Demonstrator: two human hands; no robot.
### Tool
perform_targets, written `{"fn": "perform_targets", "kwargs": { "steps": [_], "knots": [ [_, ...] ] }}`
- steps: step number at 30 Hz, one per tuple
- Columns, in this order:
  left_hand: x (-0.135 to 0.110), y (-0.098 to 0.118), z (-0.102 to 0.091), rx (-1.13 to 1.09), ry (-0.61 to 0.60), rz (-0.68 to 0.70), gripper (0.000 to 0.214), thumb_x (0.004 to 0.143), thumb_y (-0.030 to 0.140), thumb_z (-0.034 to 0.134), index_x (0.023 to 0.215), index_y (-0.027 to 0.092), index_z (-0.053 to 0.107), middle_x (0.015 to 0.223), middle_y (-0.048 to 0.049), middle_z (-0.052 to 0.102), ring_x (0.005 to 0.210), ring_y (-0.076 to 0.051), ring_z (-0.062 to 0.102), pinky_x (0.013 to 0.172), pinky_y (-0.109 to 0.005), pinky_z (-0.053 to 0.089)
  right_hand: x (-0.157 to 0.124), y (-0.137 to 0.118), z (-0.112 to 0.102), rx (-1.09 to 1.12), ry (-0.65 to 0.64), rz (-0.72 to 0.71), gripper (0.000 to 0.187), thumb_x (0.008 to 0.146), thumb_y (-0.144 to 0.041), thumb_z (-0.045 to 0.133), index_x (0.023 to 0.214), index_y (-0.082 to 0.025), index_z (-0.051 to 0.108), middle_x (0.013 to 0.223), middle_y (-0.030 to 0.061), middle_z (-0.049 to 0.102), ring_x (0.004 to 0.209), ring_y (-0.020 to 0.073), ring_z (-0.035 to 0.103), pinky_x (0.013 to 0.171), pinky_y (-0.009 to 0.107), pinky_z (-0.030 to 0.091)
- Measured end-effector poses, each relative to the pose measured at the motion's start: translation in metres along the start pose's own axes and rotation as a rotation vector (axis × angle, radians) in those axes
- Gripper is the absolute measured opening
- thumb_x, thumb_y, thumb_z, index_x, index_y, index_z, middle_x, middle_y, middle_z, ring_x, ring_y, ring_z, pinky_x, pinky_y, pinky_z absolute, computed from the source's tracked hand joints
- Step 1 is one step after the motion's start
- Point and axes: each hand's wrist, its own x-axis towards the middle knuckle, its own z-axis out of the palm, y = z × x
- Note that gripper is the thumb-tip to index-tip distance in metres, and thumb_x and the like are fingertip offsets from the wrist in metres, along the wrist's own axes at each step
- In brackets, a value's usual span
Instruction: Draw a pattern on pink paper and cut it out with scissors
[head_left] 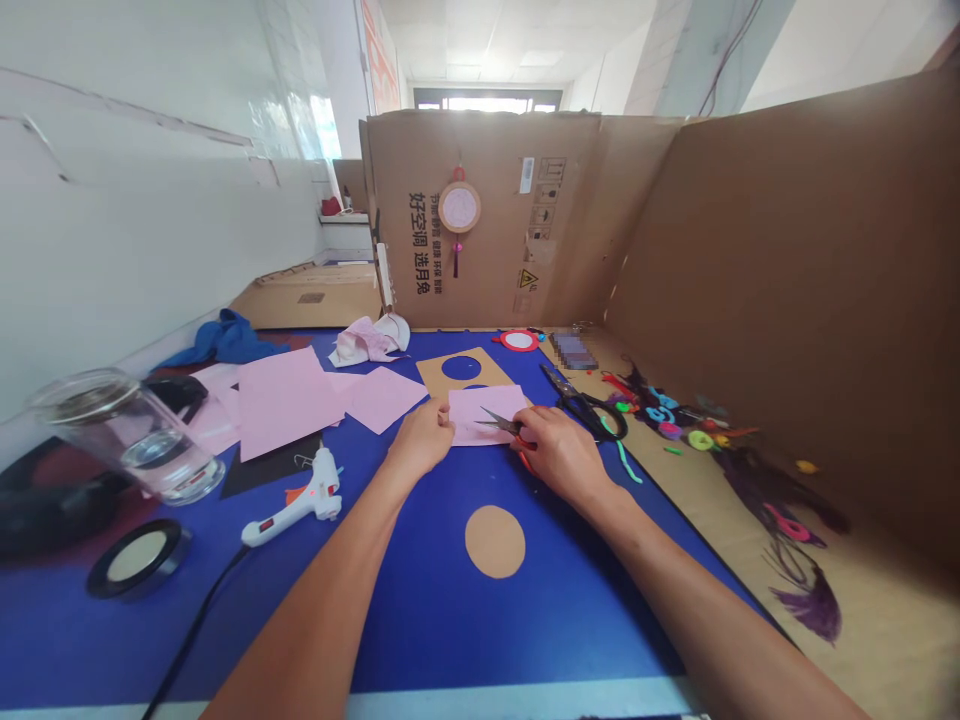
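Note:
My left hand (426, 437) pinches the left edge of a small pink paper sheet (487, 405) lying on the blue mat (420, 600). My right hand (559, 450) is closed round small red-handled scissors (501, 424), whose open blades lie over the pink sheet. Under the sheet's far edge sits a brown cardboard piece with round holes (480, 368). A cut-out cardboard disc (495, 541) lies on the mat between my forearms.
A white glue gun (300, 500) with its black cord, a tape roll (136, 558) and a clear jar (127, 432) lie at the left. More pink sheets (285, 400) sit behind. Black scissors (585, 405), coloured trinkets (675, 420) and cardboard walls (787, 300) stand right.

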Motion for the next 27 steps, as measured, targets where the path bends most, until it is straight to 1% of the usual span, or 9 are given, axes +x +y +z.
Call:
{"fn": "perform_targets", "kwargs": {
  "steps": [5, 8, 11, 15, 19, 22, 27],
  "knots": [
    [0.002, 0.0, -0.001, 0.059, -0.007, -0.007, 0.039, 0.079, 0.014, 0.068, 0.116, 0.022, 0.075, 0.091, -0.0071, 0.079, 0.066, -0.021, 0.07, 0.065, -0.028, 0.051, 0.002, -0.003, 0.007, -0.058, -0.003, 0.024, 0.012, 0.101, -0.019, 0.067, 0.11, -0.025, 0.074, 0.108, 0.0074, 0.081, 0.101, 0.0248, 0.071, 0.073, 0.032, 0.04],
    [0.002, 0.002, 0.0, 0.068, -0.011, -0.013, 0.037, 0.081, 0.014, 0.067, 0.117, 0.021, 0.075, 0.094, -0.0078, 0.08, 0.062, -0.019, 0.069, 0.061, -0.027, 0.049, 0.003, -0.002, 0.01, -0.073, -0.007, 0.037, 0.013, 0.099, -0.018, 0.067, 0.108, -0.025, 0.073, 0.105, 0.0061, 0.081, 0.098, 0.0241, 0.072, 0.069, 0.032, 0.036],
    [0.001, 0.003, 0.001, 0.049, -0.024, -0.036, 0.038, 0.08, 0.014, 0.068, 0.118, 0.021, 0.074, 0.094, -0.0066, 0.079, 0.058, -0.018, 0.068, 0.054, -0.026, 0.046, 0.004, -0.002, 0.012, -0.067, -0.005, 0.06, 0.013, 0.096, -0.017, 0.068, 0.107, -0.025, 0.072, 0.104, 0.0047, 0.081, 0.095, 0.0234, 0.072, 0.066, 0.033, 0.034],
    [-0.001, 0.005, 0.002, 0.021, -0.047, -0.084, 0.043, 0.08, 0.015, 0.069, 0.122, 0.02, 0.072, 0.082, -0.0023, 0.075, 0.054, -0.017, 0.067, 0.047, -0.024, 0.043, 0.003, -0.003, 0.011, -0.051, -0.005, 0.08, 0.012, 0.097, -0.02, 0.067, 0.107, -0.025, 0.072, 0.103, 0.0046, 0.081, 0.093, 0.0228, 0.073, 0.064, 0.032, 0.032],
    [-0.005, 0.013, 0.001, -0.089, -0.052, -0.12, 0.041, 0.08, 0.014, 0.071, 0.12, 0.017, 0.072, 0.069, 0.0014, 0.069, 0.053, -0.015, 0.066, 0.048, -0.021, 0.044, 0.002, -0.005, 0.009, -0.053, -0.015, 0.104, 0.009, 0.099, -0.021, 0.066, 0.104, -0.025, 0.072, 0.102, 0.0052, 0.081, 0.09, 0.0226, 0.073, 0.063, 0.032, 0.03],
    [-0.007, 0.019, 0.001, -0.134, -0.033, -0.141, 0.04, 0.081, 0.012, 0.07, 0.121, 0.017, 0.071, 0.063, 0.003, 0.065, 0.05, -0.014, 0.063, 0.048, -0.02, 0.044, 0.002, -0.006, 0.008, -0.041, -0.016, 0.112, 0.012, 0.098, -0.021, 0.066, 0.107, -0.025, 0.073, 0.103, 0.0053, 0.081, 0.091, 0.0226, 0.074, 0.063, 0.032, 0.031],
    [-0.007, 0.025, 0.003, -0.211, -0.015, -0.217, 0.045, 0.088, 0.008, 0.068, 0.132, 0.016, 0.068, 0.064, 0.0033, 0.064, 0.051, -0.014, 0.064, 0.05, -0.02, 0.048, 0.003, -0.005, 0.008, -0.035, -0.039, 0.119, 0.014, 0.1, -0.023, 0.065, 0.111, -0.025, 0.073, 0.104, 0.0053, 0.082, 0.092, 0.0235, 0.075, 0.064, 0.031, 0.032]
  ]
}}
